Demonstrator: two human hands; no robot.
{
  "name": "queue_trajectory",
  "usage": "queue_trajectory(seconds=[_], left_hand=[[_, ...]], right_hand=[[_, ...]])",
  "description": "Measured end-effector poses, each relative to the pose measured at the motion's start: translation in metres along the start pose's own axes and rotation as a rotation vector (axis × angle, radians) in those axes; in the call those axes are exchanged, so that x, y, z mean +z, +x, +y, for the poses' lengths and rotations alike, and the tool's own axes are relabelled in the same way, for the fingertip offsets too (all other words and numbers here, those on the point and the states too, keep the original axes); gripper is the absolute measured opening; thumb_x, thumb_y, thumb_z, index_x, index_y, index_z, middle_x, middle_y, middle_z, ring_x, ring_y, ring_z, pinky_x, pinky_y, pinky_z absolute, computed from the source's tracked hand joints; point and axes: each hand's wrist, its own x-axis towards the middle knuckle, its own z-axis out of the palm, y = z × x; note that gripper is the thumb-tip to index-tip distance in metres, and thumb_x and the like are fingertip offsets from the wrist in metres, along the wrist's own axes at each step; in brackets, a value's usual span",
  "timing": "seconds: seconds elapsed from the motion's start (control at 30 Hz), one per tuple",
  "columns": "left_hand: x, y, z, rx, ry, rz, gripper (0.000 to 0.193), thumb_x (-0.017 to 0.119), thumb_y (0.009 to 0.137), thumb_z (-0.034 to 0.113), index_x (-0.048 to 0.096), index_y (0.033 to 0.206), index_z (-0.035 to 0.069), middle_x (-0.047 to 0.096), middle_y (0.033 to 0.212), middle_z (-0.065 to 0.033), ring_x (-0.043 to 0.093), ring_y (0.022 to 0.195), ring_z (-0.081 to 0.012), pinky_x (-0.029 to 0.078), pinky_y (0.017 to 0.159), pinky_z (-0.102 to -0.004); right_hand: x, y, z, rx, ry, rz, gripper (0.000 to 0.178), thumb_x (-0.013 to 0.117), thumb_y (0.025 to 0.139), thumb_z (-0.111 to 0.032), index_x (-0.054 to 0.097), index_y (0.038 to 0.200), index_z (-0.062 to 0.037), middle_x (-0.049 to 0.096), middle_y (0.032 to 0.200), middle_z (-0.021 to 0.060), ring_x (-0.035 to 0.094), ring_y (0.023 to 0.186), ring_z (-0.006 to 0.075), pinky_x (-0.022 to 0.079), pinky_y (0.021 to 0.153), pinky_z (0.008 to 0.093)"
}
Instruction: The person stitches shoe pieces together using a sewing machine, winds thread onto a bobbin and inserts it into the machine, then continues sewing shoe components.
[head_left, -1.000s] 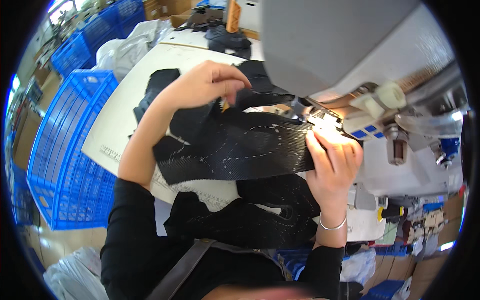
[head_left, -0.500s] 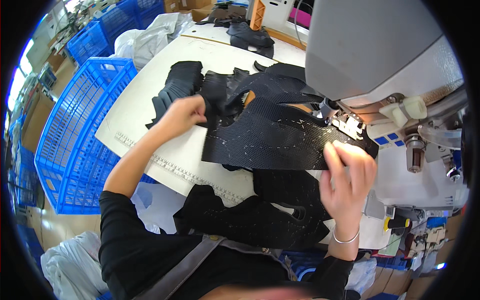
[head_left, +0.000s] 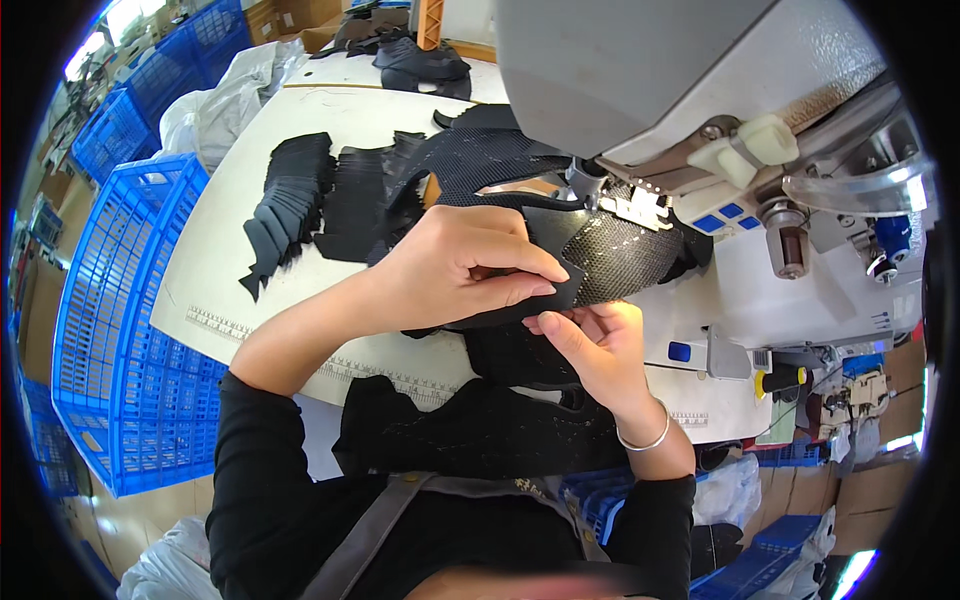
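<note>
A black mesh fabric piece [head_left: 625,262] lies under the sewing machine's needle area [head_left: 585,185]. My left hand [head_left: 450,262] reaches across it, thumb and fingers pinching a smooth black cut piece [head_left: 567,288] over the mesh. Close by, my right hand [head_left: 605,350] has its thumb and fingers closed at the near edge of the mesh piece; part of that grip is hidden. Fanned stacks of smooth black pieces [head_left: 290,200] rest on the white table to the left. Another dark fabric piece [head_left: 470,430] lies nearest my body.
The grey machine head [head_left: 650,80] overhangs the right side of the white table [head_left: 215,270]. Blue plastic crates [head_left: 130,330] stand on the left. More black pieces [head_left: 420,68] lie at the back. A yellow and black thread spool [head_left: 780,381] is at right.
My left hand has moved right from beside the stacks onto the mesh piece, now with a smooth black piece. My right hand has shifted to the near edge. The view has turned rightward.
</note>
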Motion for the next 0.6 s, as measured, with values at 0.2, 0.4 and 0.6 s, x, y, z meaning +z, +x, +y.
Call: queue_trajectory(seconds=[0.2, 0.4, 0.6], left_hand=[[0.005, -0.001, -0.008, 0.026, -0.034, 0.024, 0.021, 0.075, 0.073, 0.003, 0.073, 0.094, 0.007, 0.057, 0.070, -0.0031, 0.053, 0.058, -0.0133, 0.041, 0.052, -0.0261], [0.008, -0.001, -0.012, 0.053, 0.011, 0.034, 0.022, 0.075, 0.073, 0.004, 0.072, 0.095, 0.007, 0.057, 0.071, -0.0034, 0.053, 0.059, -0.0137, 0.042, 0.052, -0.0262], [0.014, -0.006, -0.005, 0.064, 0.200, 0.083, 0.027, 0.078, 0.071, 0.009, 0.072, 0.097, 0.008, 0.056, 0.079, -0.0031, 0.051, 0.061, -0.0151, 0.042, 0.054, -0.0274]], right_hand=[[0.000, 0.000, 0.000, 0.019, 0.054, 0.016, 0.021, 0.069, 0.086, -0.007, 0.064, 0.103, 0.0040, 0.066, 0.090, 0.0048, 0.059, 0.077, 0.0077, 0.048, 0.071, 0.0217], [0.001, 0.001, 0.000, 0.022, 0.082, 0.017, 0.021, 0.068, 0.086, -0.008, 0.064, 0.104, 0.0040, 0.067, 0.092, 0.0066, 0.061, 0.080, 0.0092, 0.049, 0.073, 0.0230], [-0.001, 0.000, -0.008, 0.088, -0.029, 0.082, 0.025, 0.062, 0.092, -0.017, 0.068, 0.077, 0.0030, 0.065, 0.068, 0.0045, 0.057, 0.061, 0.0068, 0.046, 0.057, 0.0199]])
